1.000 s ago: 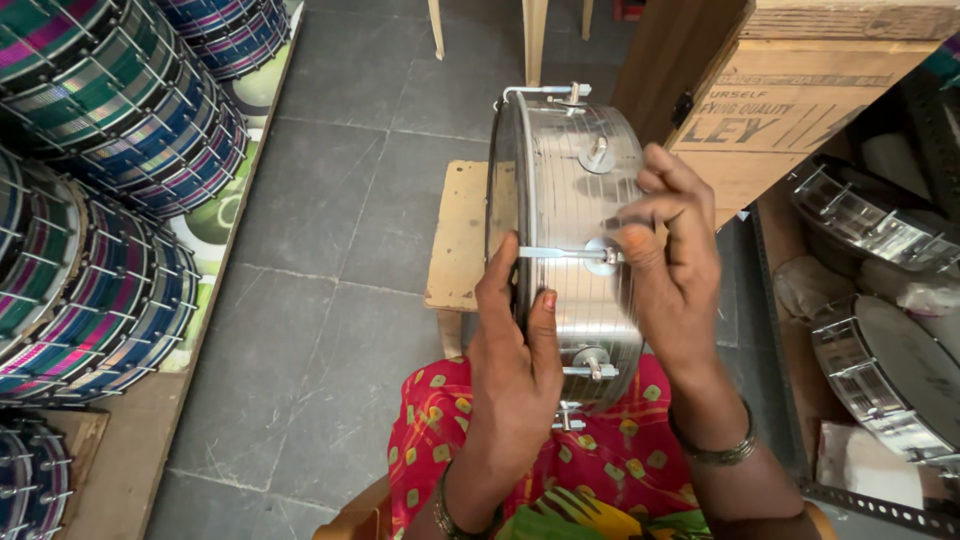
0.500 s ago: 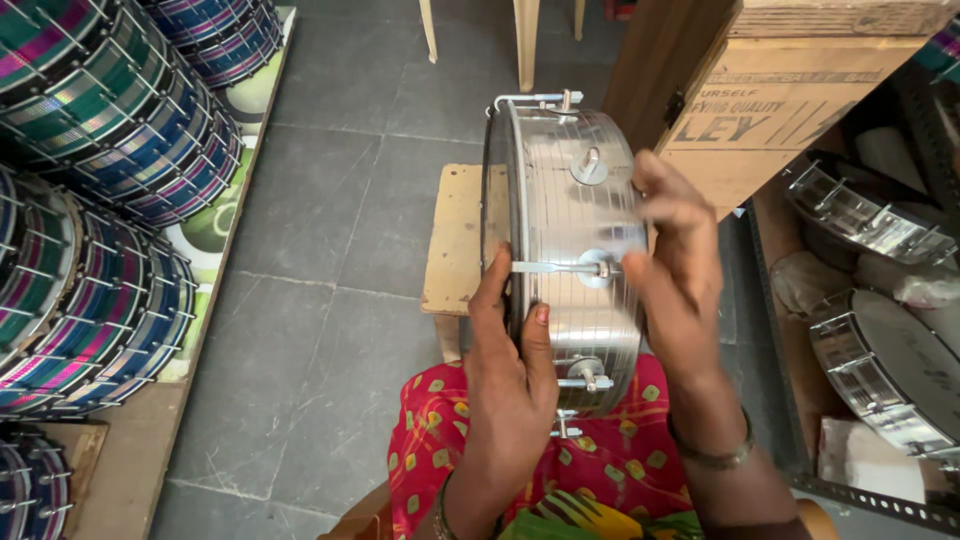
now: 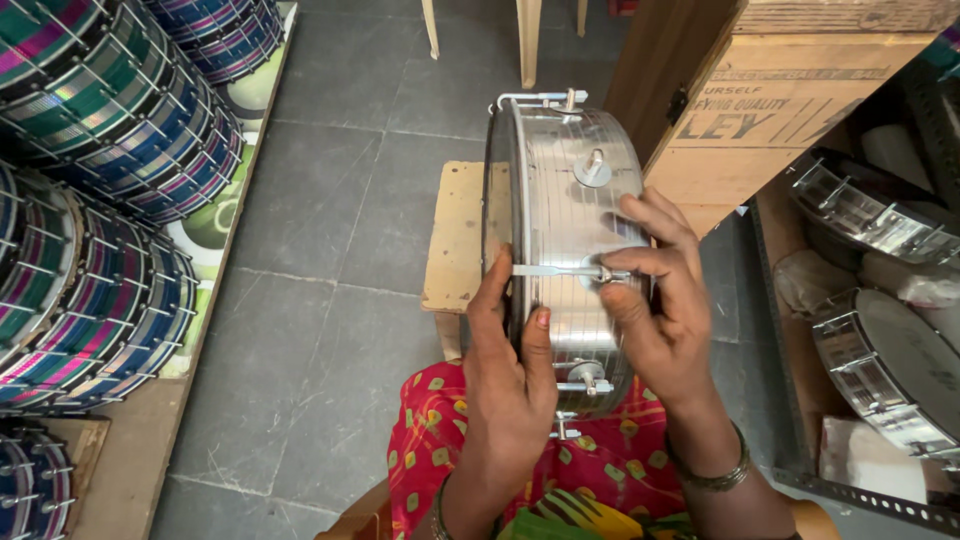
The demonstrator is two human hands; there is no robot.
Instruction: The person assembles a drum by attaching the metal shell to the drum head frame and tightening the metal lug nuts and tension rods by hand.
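So the shiny ribbed steel drum (image 3: 565, 240) stands on edge over the lap. The left hand (image 3: 510, 375) is curled round its rim, while the right hand (image 3: 660, 300) pinches a thin tension rod (image 3: 555, 271). Striped drums (image 3: 100, 180) are stacked well off left.

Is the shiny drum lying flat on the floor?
No, the drum stands on its edge on the person's lap, with the left hand and right hand gripping it.
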